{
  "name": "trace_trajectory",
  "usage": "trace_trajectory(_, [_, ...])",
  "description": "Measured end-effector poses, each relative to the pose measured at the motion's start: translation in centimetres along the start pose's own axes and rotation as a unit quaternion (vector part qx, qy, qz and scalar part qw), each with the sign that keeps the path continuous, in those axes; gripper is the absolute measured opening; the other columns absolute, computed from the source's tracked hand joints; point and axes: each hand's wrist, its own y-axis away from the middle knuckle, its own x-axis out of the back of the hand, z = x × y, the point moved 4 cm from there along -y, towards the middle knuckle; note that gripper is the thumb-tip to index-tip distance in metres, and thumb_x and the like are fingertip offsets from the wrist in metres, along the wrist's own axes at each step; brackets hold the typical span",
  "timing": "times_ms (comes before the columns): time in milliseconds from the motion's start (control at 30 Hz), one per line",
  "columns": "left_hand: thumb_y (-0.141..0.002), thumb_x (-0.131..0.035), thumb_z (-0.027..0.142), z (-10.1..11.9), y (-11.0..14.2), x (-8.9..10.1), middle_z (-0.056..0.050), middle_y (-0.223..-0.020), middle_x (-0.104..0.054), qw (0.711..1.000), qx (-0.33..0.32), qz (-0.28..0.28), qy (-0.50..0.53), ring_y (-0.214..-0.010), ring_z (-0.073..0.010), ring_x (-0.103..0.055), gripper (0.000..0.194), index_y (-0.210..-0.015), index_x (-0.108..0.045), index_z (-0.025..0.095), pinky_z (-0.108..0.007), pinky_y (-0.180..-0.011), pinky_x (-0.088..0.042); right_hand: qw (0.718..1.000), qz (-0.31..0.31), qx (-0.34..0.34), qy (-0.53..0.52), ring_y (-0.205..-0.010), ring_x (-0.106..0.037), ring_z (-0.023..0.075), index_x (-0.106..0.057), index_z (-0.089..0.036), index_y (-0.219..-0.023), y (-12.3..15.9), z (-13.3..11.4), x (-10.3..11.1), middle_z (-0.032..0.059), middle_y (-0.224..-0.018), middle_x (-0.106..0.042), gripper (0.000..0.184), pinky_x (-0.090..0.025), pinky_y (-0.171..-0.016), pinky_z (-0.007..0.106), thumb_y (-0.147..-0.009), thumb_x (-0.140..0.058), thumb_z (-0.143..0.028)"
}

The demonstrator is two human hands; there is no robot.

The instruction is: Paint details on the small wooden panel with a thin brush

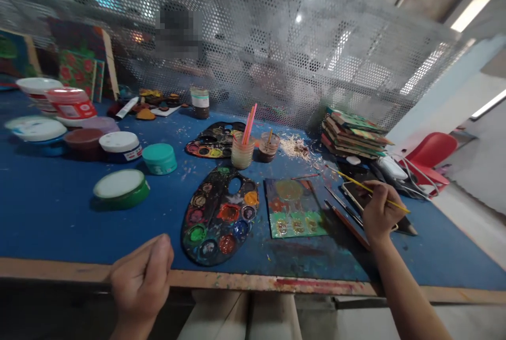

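Note:
Between the fingers of my right hand (382, 210) is a thin yellow paintbrush (358, 184), its tip pointing left and up. Beneath that hand lie a phone (353, 195) and several more brushes (348, 221). A small painted panel (294, 208), green along its lower part, lies flat left of the hand. My left hand (144, 279) is closed at the table's front edge; whether anything is inside it is hidden. To its right sits a black paint palette (215, 213) with several coloured wells and a thumb hole.
Paint tubs, among them a green-sided one (122, 188) and a teal one (159, 158), stand on the left. Behind the palette are a brush-water jar (242, 153), a second palette (211, 139) and wood shavings (293, 147). Stacked panels (353, 134) rise at back right before a perforated metal screen (253, 39).

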Motion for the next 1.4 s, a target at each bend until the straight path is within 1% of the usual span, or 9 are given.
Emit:
trace_trajectory(167, [-0.089, -0.049, 0.016, 0.3, 0.2, -0.1, 0.004, -0.045, -0.034, 0.998, -0.027, -0.031, 0.039, -0.04, -0.0087, -0.035, 0.046, -0.045, -0.035, 0.019, -0.028, -0.046, -0.027, 1.0, -0.004, -0.006, 0.012, -0.051, -0.061, 0.0166, -0.067, -0.016, -0.076, 0.1, 0.2, -0.3, 0.0038, -0.062, -0.065, 0.039, -0.049, -0.052, 0.031, -0.084, -0.06, -0.054])
trace_trajectory(233, [-0.089, -0.049, 0.015, 0.5, 0.1, 0.0, 0.005, -0.045, -0.033, 0.998, -0.041, -0.038, 0.033, -0.04, -0.0084, -0.034, 0.046, -0.046, -0.034, 0.019, -0.028, -0.046, -0.027, 1.0, -0.017, 0.013, -0.002, -0.05, -0.06, 0.0156, -0.066, -0.016, -0.078, -1.3, -0.4, -0.8, 0.0026, -0.062, -0.065, 0.035, -0.049, -0.052, 0.03, -0.083, -0.062, -0.051])
trace_trajectory(333, [-0.09, -0.047, 0.014, 0.9, 0.0, 0.0, 0.005, -0.045, -0.032, 0.997, -0.06, -0.046, 0.031, -0.041, -0.0079, -0.035, 0.046, -0.046, -0.033, 0.019, -0.026, -0.046, -0.028, 0.996, -0.024, 0.083, -0.024, -0.05, -0.058, 0.013, -0.065, -0.018, -0.078, -5.4, -3.1, -2.6, 0.0008, -0.06, -0.063, 0.029, -0.048, -0.055, 0.029, -0.079, -0.067, -0.046])
trace_trajectory(400, [-0.09, -0.047, 0.014, 0.9, 0.0, 0.0, 0.005, -0.046, -0.033, 0.996, -0.063, -0.05, 0.029, -0.041, -0.0078, -0.036, 0.045, -0.047, -0.034, 0.019, -0.025, -0.046, -0.028, 0.994, -0.06, 0.078, -0.044, -0.052, -0.06, 0.0131, -0.061, -0.019, -0.076, -8.3, -5.3, -5.2, 0.0023, -0.062, -0.065, 0.029, -0.046, -0.053, 0.027, -0.074, -0.072, -0.045])
trace_trajectory(500, [-0.09, -0.046, 0.014, 0.6, 0.0, 0.1, 0.004, -0.046, -0.034, 0.997, -0.062, -0.045, 0.026, -0.041, -0.0077, -0.036, 0.045, -0.047, -0.035, 0.018, -0.024, -0.046, -0.029, 0.971, -0.233, 0.037, -0.039, -0.048, -0.057, 0.0125, -0.06, -0.018, -0.072, -10.3, -7.8, -11.6, 0.004, -0.061, -0.065, 0.033, -0.042, -0.048, 0.026, -0.072, -0.072, -0.049])
trace_trajectory(633, [-0.091, -0.046, 0.014, 0.1, 0.1, 0.4, 0.005, -0.045, -0.035, 0.997, -0.061, -0.031, 0.027, -0.041, -0.0075, -0.036, 0.044, -0.048, -0.036, 0.019, -0.023, -0.044, -0.03, 0.922, -0.381, 0.063, 0.028, -0.048, -0.055, 0.0122, -0.052, -0.02, -0.063, -8.6, -8.4, -19.9, 0.0033, -0.055, -0.063, 0.04, -0.041, -0.051, 0.025, -0.084, -0.054, -0.054])
trace_trajectory(767, [-0.092, -0.043, 0.013, 0.3, 0.0, 0.6, 0.005, -0.046, -0.035, 0.998, -0.056, -0.023, 0.023, -0.041, -0.0075, -0.036, 0.044, -0.049, -0.034, 0.019, -0.022, -0.044, -0.03, 0.877, -0.469, 0.086, 0.051, -0.041, -0.047, 0.0113, -0.046, -0.022, -0.051, -6.5, -7.3, -24.8, 0.0001, -0.042, -0.054, 0.045, -0.036, -0.05, 0.026, -0.085, -0.052, -0.051])
trace_trajectory(967, [-0.091, -0.044, 0.013, 0.8, 0.0, 0.4, 0.004, -0.046, -0.034, 0.997, -0.065, -0.046, 0.014, -0.041, -0.0073, -0.037, 0.045, -0.047, -0.034, 0.018, -0.023, -0.044, -0.03, 0.866, -0.48, 0.114, 0.075, -0.046, -0.045, 0.0112, -0.039, -0.023, -0.051, -6.1, -6.8, -26.7, -0.0011, -0.043, -0.05, 0.046, -0.034, -0.055, 0.026, -0.09, -0.044, -0.047])
trace_trajectory(1400, [-0.09, -0.043, 0.012, 1.0, -0.1, 0.3, 0.004, -0.046, -0.033, 0.995, -0.078, -0.053, 0.016, -0.041, -0.0073, -0.037, 0.045, -0.047, -0.033, 0.018, -0.023, -0.044, -0.029, 0.854, -0.489, 0.152, 0.087, -0.046, -0.046, 0.0111, -0.04, -0.022, -0.052, -5.7, -7.2, -26.9, -0.0005, -0.045, -0.053, 0.044, -0.035, -0.056, 0.025, -0.089, -0.044, -0.047])
